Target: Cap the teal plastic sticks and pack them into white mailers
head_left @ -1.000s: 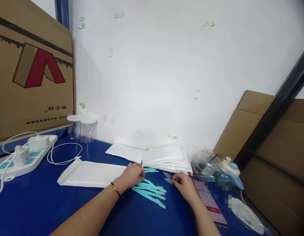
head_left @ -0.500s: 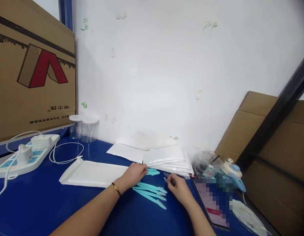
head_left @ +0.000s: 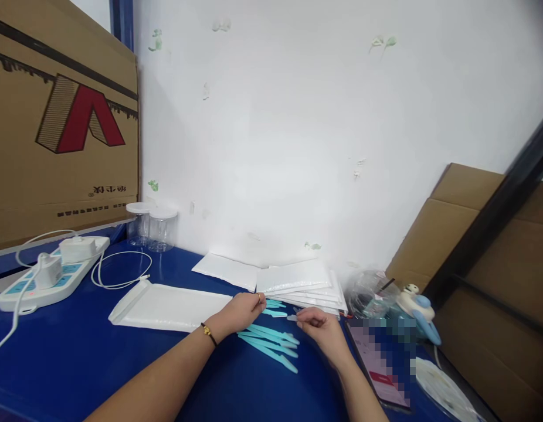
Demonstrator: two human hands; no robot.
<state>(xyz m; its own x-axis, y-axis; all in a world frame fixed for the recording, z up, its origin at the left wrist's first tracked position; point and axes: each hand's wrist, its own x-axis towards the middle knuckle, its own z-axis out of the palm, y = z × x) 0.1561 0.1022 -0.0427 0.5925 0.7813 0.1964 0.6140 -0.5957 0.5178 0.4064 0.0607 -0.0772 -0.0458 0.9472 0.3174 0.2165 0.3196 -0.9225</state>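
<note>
My left hand [head_left: 241,312], with a ring and a dark bracelet, is closed around the handle ends of several turquoise eyebrow razors [head_left: 275,313] whose tips point right. Between the thumb and fingers of my right hand [head_left: 321,329] is a small translucent blade cap [head_left: 292,317], just beyond the razor tips. Below, a fan of turquoise eyebrow razors [head_left: 271,343] lies on the blue table, their pale tips to the right. A white padded mailer [head_left: 166,305] lies flat, partly behind my left wrist. My right fingertips partly cover the cap.
Behind my hands, white padded mailers [head_left: 298,278] are stacked against the wall. A phone [head_left: 372,363] and a plastic bag [head_left: 370,293] are on the right. On the left are a power strip [head_left: 56,281], a white cable [head_left: 122,287] and two clear jars [head_left: 162,231].
My right hand has turned, its fingers reaching further left with the translucent cap. One razor in my left hand now shows apart from the others. The view has shifted slightly.
</note>
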